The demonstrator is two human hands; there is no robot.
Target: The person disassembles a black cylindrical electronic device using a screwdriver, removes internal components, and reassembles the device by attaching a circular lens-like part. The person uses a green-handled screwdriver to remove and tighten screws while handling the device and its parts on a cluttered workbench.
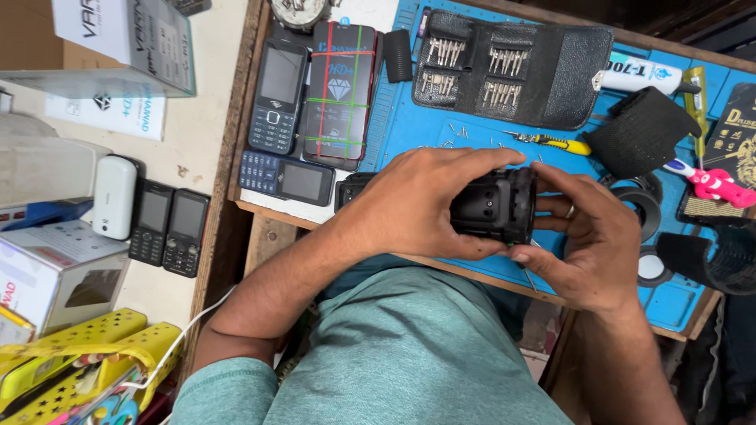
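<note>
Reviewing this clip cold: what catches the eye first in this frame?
Both hands meet at the centre: the left hand and right hand grip a black cylindrical device over a blue work mat. Above it lies an open black bit case with rows of metal bits. At the left, several keypad phones lie side by side.

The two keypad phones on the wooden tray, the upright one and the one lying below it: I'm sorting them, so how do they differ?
The upright keypad phone stands lengthwise with its screen at the far end; the sideways keypad phone lies crosswise, screen to the right. The upright one looks dark grey, the sideways one bluer. The sideways one lies nearer the left hand. Both are bar phones with dark screens, and neither is being touched.
</note>
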